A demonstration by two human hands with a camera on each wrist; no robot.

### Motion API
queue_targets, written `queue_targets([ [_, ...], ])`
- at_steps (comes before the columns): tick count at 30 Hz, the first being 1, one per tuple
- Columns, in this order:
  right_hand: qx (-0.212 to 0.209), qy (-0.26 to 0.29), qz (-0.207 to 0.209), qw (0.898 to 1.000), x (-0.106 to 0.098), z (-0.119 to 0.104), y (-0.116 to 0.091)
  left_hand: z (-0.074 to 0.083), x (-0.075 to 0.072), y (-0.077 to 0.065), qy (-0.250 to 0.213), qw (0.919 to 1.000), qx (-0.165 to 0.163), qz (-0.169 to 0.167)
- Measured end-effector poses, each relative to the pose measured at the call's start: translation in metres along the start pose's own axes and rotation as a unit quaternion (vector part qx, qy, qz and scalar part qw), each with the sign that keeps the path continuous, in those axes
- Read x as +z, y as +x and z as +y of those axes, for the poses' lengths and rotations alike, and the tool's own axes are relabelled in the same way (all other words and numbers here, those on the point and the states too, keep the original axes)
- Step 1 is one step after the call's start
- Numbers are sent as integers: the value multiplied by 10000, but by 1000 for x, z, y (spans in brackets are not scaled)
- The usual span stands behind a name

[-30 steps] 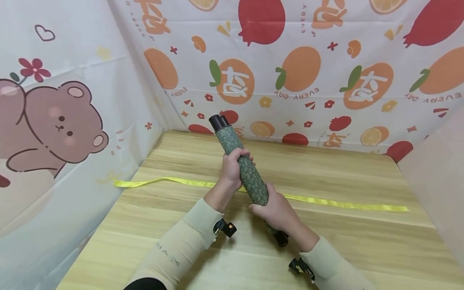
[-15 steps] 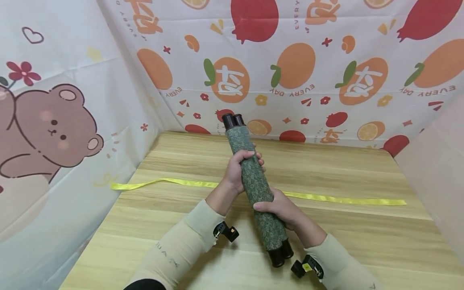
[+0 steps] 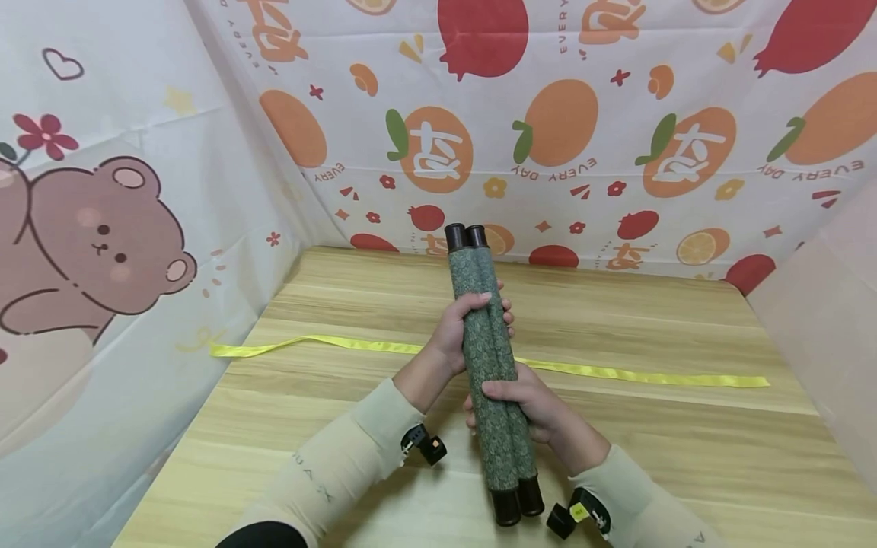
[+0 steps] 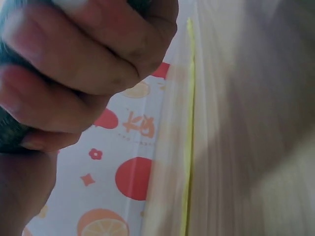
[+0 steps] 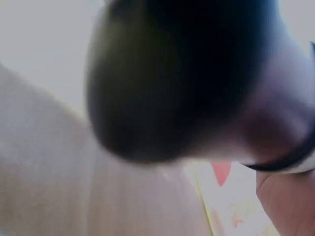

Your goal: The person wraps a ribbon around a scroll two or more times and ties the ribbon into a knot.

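Note:
A green-grey mottled scroll [image 3: 489, 350], rolled from both sides into two parallel rolls with dark brown knobs at the ends, is held above the table, tilted slightly. My left hand [image 3: 455, 333] grips its upper half, thumb across the front and fingertips showing round the far side. Lower down, my right hand [image 3: 540, 403] holds it with the thumb over the front. Close up in the left wrist view, the left fingers [image 4: 78, 59] curl round the dark green roll. A blurred dark shape [image 5: 162, 83] covers much of the right wrist view and hides most of that hand.
A yellow ribbon [image 3: 637, 374] lies across the wooden table [image 3: 301, 449], passing behind the scroll and hands. White cloth with fruit prints [image 3: 555, 122] hangs at the back, and a bear-printed cloth [image 3: 116, 236] stands at the left. Black devices [image 3: 578, 514] are strapped to both wrists.
The scroll has swung from a strong leftward slant to nearly upright in view, its lower end coming nearer. Both rolls now face me. Both hands kept their hold.

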State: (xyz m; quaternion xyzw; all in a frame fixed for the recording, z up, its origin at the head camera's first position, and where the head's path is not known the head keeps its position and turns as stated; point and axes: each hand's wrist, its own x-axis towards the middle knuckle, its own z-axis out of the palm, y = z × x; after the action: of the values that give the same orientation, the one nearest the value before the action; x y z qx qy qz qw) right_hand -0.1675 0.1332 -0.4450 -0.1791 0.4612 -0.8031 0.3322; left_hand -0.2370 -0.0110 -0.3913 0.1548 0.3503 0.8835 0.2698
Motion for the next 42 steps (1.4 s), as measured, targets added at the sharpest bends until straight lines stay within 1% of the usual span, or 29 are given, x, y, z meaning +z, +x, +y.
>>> queue_targets([
  [3, -99, -194, 368, 9991, 0, 3, 2, -5, -10, 5, 456, 9974, -79, 553],
  [5, -116, -329, 598, 9976, 0, 5, 2, -8, -14, 8, 902, 9916, -121, 919],
  [7, -36, -428, 829, 9956, 0, 7, 2, -11, -17, 10, 1287, 9837, -167, 1242],
  [9, 34, -519, 1008, 9935, -1, 9, 2, -14, -19, 11, 1592, 9765, -200, 1439],
  [10, 68, -555, 1084, 9925, -1, 9, 2, -15, -20, 11, 1673, 9741, -216, 1505],
  [12, 105, -622, 1191, 9909, -1, 11, 2, -17, -21, 12, 1727, 9718, -227, 1587],
  [15, 90, -700, 1280, 9893, -2, 12, 2, -19, -22, 13, 1735, 9711, -262, 1616],
  [19, 133, -670, 1395, 9879, -2, 13, 1, -22, -25, 15, 1755, 9703, -408, 1617],
  [21, 176, -656, 1511, 9862, -2, 14, 2, -22, -27, 17, 1872, 9668, -553, 1648],
  [23, 214, -644, 1647, 9840, -2, 15, 2, -22, -30, 19, 2084, 9597, -705, 1747],
  [26, 253, -674, 1844, 9802, -4, 17, 3, -21, -34, 21, 2505, 9447, -962, 1883],
  [28, 284, -645, 1921, 9788, -5, 19, 4, -20, -35, 21, 2727, 9366, -1076, 1920],
  [31, 345, -639, 2043, 9762, -8, 20, 5, -20, -36, 20, 2889, 9318, -1239, 1816],
  [33, 380, -618, 2164, 9736, -9, 21, 5, -19, -38, 20, 2915, 9310, -1354, 1732],
  [36, 414, -619, 2328, 9697, -11, 21, 5, -18, -42, 18, 2870, 9323, -1489, 1620],
  [39, 423, -591, 2419, 9676, -12, 23, 6, -18, -47, 16, 2785, 9354, -1548, 1530],
  [42, 411, -729, 2566, 9629, -12, 25, 7, -18, -50, 15, 2764, 9367, -1558, 1480],
])
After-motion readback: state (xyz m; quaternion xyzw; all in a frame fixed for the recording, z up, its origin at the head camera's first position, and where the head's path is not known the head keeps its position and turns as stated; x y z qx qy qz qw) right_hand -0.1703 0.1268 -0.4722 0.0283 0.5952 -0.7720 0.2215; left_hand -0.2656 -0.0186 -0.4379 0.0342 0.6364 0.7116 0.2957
